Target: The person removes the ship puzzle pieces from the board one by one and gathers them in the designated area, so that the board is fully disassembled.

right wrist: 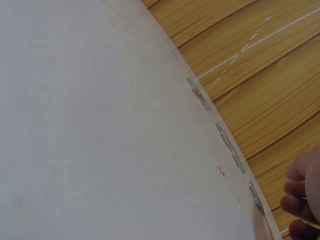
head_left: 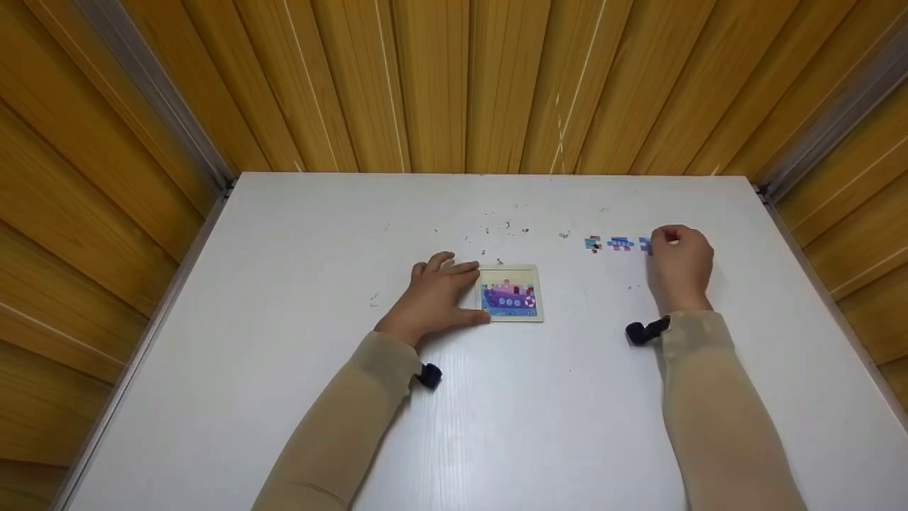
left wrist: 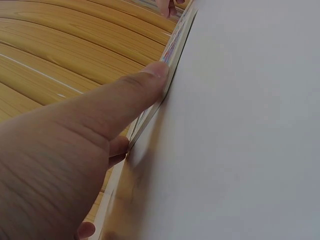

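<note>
A shallow, pale-rimmed puzzle frame (head_left: pixel 541 294) lies on the table, its lower part filled with a purple and pink ship picture. My left hand (head_left: pixel 440 298) rests at its left side, the straight thumb on the lower left corner and a straight finger at the upper left. In the left wrist view that thumb (left wrist: pixel 132 90) lies on the frame's edge. Further right, my right hand (head_left: pixel 682 266) has curled fingers beside a partly covered blue puzzle piece (head_left: pixel 644 244). Whether those fingers pinch anything is hidden. Left of it lie a blue-pink piece (head_left: pixel 621 243) and a multicoloured piece (head_left: pixel 593 244).
The white table (head_left: pixel 319 234) carries small dark marks behind the frame. Its back edge meets a wood-patterned wall (head_left: pixel 433 85), with similar panels at both sides. Dark wrist devices (head_left: pixel 645 332) hang from the beige sleeves (head_left: pixel 716 397).
</note>
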`<state>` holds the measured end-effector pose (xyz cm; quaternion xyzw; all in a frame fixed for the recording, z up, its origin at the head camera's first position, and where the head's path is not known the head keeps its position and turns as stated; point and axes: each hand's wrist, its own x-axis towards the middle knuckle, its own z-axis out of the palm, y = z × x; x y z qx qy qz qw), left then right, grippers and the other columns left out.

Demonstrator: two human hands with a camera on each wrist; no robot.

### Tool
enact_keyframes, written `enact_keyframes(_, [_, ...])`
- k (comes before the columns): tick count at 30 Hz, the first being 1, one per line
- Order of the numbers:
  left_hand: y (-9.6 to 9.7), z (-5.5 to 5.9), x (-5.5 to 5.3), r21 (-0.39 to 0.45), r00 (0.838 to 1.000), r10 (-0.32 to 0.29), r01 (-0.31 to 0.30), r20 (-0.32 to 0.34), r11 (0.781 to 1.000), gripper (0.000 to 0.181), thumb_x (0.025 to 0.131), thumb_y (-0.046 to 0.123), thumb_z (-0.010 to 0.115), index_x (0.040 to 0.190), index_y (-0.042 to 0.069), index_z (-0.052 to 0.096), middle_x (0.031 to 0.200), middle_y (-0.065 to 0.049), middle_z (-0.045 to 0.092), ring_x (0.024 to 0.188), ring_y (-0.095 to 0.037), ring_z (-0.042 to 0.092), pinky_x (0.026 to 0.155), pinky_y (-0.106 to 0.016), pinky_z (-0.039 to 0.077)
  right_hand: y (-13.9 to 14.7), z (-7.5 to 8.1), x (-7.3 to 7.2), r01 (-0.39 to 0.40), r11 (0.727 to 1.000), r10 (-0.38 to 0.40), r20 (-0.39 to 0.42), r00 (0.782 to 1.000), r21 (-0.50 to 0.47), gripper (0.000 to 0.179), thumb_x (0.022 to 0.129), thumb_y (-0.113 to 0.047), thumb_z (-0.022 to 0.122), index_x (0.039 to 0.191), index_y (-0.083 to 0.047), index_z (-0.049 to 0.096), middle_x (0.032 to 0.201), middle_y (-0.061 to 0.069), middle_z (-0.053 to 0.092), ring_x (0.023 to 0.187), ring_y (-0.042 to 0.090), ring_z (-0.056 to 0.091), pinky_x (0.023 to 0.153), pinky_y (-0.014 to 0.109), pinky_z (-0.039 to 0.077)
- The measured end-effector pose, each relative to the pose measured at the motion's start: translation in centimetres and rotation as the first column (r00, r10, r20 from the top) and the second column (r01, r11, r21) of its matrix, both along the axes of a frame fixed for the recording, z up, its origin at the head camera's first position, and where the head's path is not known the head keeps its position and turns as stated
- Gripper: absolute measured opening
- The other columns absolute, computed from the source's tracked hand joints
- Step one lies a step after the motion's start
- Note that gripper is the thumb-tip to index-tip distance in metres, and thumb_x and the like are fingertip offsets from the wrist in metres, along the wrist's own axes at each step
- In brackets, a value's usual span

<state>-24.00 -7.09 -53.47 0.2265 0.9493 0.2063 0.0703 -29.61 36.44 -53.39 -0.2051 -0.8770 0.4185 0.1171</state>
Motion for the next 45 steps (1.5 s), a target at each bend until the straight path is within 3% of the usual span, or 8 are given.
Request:
enact_keyframes(10, [0.0, -0.1, 0.0, -0.006, 1.0, 0.014, -0.014, 0.013, 1.0, 0.094, 0.093, 0.071, 0.083, 0.17, 0.026, 0.054, 0.18, 0.01, 0.048, 0.176, -0.029, 0.022, 0.139, -0.059, 0.019, -2.8, 1.2, -0.2, 0.015, 1.0, -0.015, -0.149, 0.989, -0.004, 0.042, 0.115, -0.03, 0.054, 0.135, -0.003, 0.079, 0.124, 0.015, 0.073, 0.112, 0.022, 0.06, 0.098, 0.03, 0.046])
enact_keyframes(16, [0.1, -0.2, -0.1, -0.003, 1.0, 0.005, -0.005, -0.001, 1.0, 0.094, 0.093, 0.071, 0.083, 0.17, 0.025, 0.055, 0.179, 0.01, 0.049, 0.176, -0.029, 0.024, 0.139, -0.058, 0.021, -6.2, 2.0, 0.4, -0.074, 0.996, 0.062, -0.203, 0.977, -0.053, 0.038, 0.116, -0.03, 0.058, 0.132, -0.003, 0.08, 0.117, 0.008, 0.072, 0.102, 0.012, 0.058, 0.084, 0.02, 0.048])
enact_keyframes(21, [0.2, -0.1, -0.1, -0.007, 1.0, 0.004, -0.004, -0.003, 1.0, 0.095, 0.093, 0.071, 0.083, 0.17, 0.024, 0.055, 0.179, 0.01, 0.049, 0.175, -0.029, 0.025, 0.138, -0.059, 0.021, -8.9, 2.5, 1.3, -0.176, 0.98, 0.146, -0.257, 0.955, -0.096, 0.036, 0.117, -0.028, 0.059, 0.128, -0.001, 0.079, 0.11, 0.005, 0.07, 0.095, 0.012, 0.059, 0.076, 0.018, 0.049])
enact_keyframes(27, [0.3, -0.2, -0.1, 0.003, 1.0, 0.006, -0.006, 0.001, 1.0, 0.094, 0.092, 0.071, 0.084, 0.17, 0.025, 0.055, 0.179, 0.01, 0.049, 0.175, -0.029, 0.025, 0.139, -0.059, 0.021, -12.0, 3.1, 2.6, -0.301, 0.94, 0.251, -0.269, 0.93, -0.162, 0.033, 0.117, -0.026, 0.061, 0.126, 0.0, 0.079, 0.114, 0.014, 0.072, 0.095, 0.011, 0.062, 0.076, 0.018, 0.05])
enact_keyframes(34, [0.2, -0.2, -0.2, 0.004, 1.0, -0.005, 0.005, -0.011, 1.0, 0.095, 0.092, 0.071, 0.084, 0.169, 0.024, 0.055, 0.179, 0.009, 0.05, 0.175, -0.03, 0.026, 0.137, -0.06, 0.023, -15.1, 3.4, 3.8, -0.412, 0.894, 0.369, -0.235, 0.899, -0.173, 0.03, 0.115, -0.024, 0.064, 0.13, -0.002, 0.077, 0.119, 0.012, 0.075, 0.104, 0.017, 0.063, 0.084, 0.022, 0.05])
enact_keyframes(39, [0.2, -0.2, -0.2, 0.009, 1.0, 0.003, -0.003, -0.011, 1.0, 0.094, 0.092, 0.071, 0.084, 0.169, 0.025, 0.056, 0.178, 0.009, 0.051, 0.175, -0.03, 0.027, 0.138, -0.059, 0.023, -16.5, 3.3, 4.8, -0.5, 0.847, 0.468, -0.191, 0.863, -0.182, 0.03, 0.116, -0.023, 0.064, 0.136, -0.004, 0.074, 0.127, 0.011, 0.071, 0.112, 0.019, 0.058, 0.093, 0.027, 0.048])
enact_keyframes(45, [0.2, -0.3, -0.1, 0.008, 1.0, 0.009, -0.008, -0.014, 1.0, 0.093, 0.092, 0.071, 0.084, 0.169, 0.026, 0.057, 0.178, 0.009, 0.052, 0.174, -0.03, 0.028, 0.138, -0.06, 0.024, -17.7, 2.6, 5.5, -0.584, 0.796, 0.569, -0.129, 0.812, -0.159, 0.032, 0.111, -0.018, 0.072, 0.139, -0.002, 0.073, 0.123, 0.011, 0.07, 0.098, 0.019, 0.057, 0.083, 0.023, 0.048])
